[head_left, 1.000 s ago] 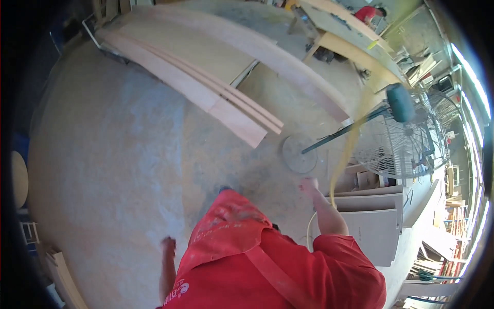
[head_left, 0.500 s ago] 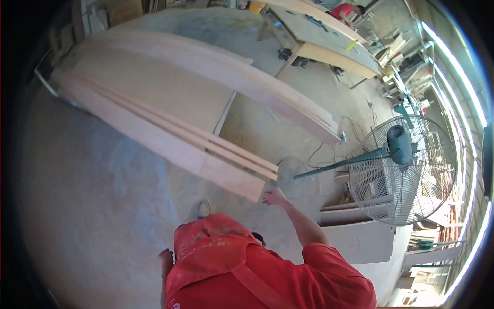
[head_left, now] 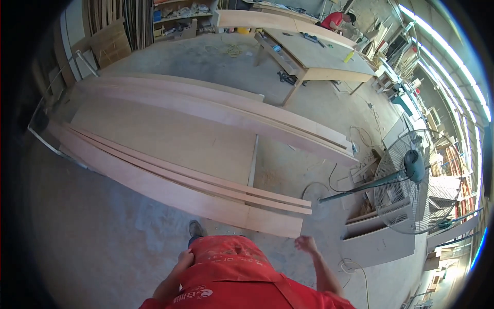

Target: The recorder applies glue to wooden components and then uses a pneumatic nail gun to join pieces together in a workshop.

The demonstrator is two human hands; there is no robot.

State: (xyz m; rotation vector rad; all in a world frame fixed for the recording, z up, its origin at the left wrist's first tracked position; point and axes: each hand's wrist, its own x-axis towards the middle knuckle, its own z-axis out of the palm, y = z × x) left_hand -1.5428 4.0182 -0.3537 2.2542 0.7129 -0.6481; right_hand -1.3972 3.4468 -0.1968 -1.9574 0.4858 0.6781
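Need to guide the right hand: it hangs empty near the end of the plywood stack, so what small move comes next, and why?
Probably reach the right hand forward and down to the near end of the plywood strips. That hand is open, holds nothing and hangs just short of that end; the left hand rests against the red apron.

The right hand [head_left: 307, 243] hangs open just beside the near end of the long plywood boards [head_left: 206, 195] stacked on the concrete floor [head_left: 92, 242]. The left hand [head_left: 184, 259] rests against the red apron [head_left: 231, 262]. A standing fan [head_left: 411, 180] is to the right.
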